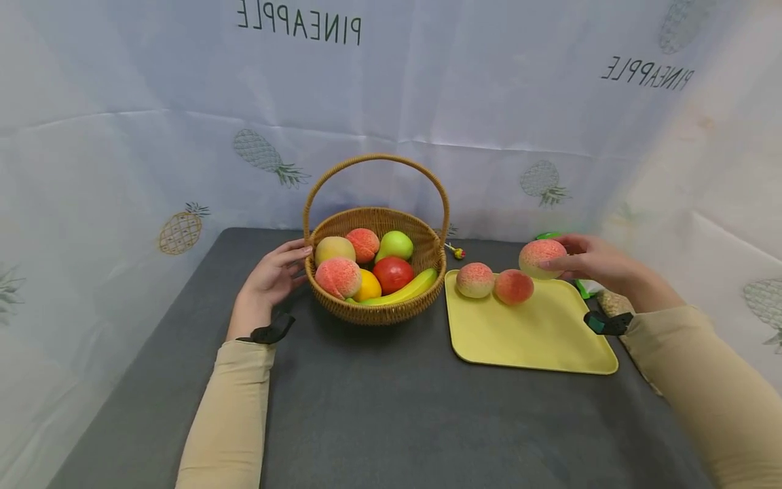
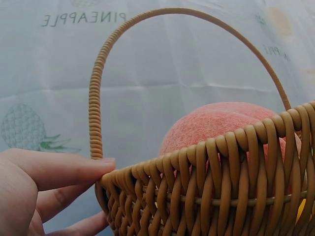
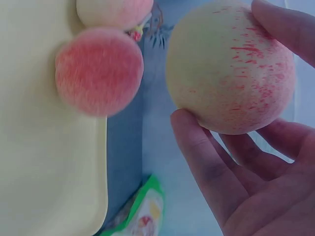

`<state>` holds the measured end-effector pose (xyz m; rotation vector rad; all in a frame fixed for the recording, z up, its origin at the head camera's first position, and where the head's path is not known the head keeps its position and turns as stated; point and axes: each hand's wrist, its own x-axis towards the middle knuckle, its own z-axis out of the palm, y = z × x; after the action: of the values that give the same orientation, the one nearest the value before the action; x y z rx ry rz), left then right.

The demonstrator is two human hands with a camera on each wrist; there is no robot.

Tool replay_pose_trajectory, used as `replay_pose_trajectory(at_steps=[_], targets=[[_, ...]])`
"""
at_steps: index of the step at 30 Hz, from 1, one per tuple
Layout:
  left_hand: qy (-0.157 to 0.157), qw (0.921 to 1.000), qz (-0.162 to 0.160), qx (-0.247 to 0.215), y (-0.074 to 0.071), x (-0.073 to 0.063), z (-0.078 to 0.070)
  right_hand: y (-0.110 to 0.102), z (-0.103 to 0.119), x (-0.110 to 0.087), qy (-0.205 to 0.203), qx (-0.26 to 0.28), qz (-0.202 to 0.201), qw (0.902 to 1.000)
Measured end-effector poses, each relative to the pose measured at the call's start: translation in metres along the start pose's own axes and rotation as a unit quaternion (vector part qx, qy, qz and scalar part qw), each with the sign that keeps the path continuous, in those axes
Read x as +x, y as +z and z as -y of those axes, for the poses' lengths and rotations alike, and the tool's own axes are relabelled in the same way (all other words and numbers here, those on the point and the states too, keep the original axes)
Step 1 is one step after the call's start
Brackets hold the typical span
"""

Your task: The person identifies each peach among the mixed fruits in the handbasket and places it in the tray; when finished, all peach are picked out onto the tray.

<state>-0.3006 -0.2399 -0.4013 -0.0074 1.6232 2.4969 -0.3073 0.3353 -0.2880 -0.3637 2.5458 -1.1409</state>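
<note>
Head view: right hand (image 1: 589,261) raised above the far right corner of a yellow tray (image 1: 537,336), fingers and thumb curled round a peach (image 1: 540,258), held clear of the tray surface. Two more peaches (image 1: 475,280) lying on the tray's far left part, touching each other, just beside the basket (image 1: 379,305). Left hand (image 1: 275,275) resting against the basket's left wall, fingers straight and relaxed, gripping nothing, fingertips at the rim. Basket standing upright on the dark grey counter (image 1: 366,407), arched handle (image 1: 375,159) up, filled with peaches, a green apple (image 1: 396,244), a red fruit (image 1: 393,273), an orange-yellow fruit (image 1: 368,285) and a banana (image 1: 406,291). Tray just right of the basket, nearly touching it. Small green-edged packet (image 1: 583,288) partly hidden behind the right hand, off the tray's right edge. White cloth with pineapple prints (image 1: 263,153) as backdrop. Left wrist view: fingers (image 2: 59,169) laid straight along the woven rim (image 2: 211,152), a fingertip touching the foot of the handle, a pink peach (image 2: 216,125) bulging above the rim inside. Right wrist view: held peach (image 3: 231,66) pale with red speckles, pinched between thumb (image 3: 204,157) below and fingertip (image 3: 285,27) above, one tray peach (image 3: 98,71) lying near the tray's edge, green packet (image 3: 140,216) lower down on the counter.
</note>
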Motion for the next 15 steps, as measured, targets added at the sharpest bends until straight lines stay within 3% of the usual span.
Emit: replay_pose_trajectory(at_steps=[7, 15], targets=[[0.002, 0.9999, -0.005, 0.009, 0.003, 0.001, -0.001, -0.013, -0.025, -0.009, 0.006, 0.001, 0.002, 1.0], [0.001, 0.9999, -0.006, 0.011, 0.004, 0.0, 0.001, -0.014, -0.058, -0.011, 0.047, 0.021, 0.017, 0.9985]])
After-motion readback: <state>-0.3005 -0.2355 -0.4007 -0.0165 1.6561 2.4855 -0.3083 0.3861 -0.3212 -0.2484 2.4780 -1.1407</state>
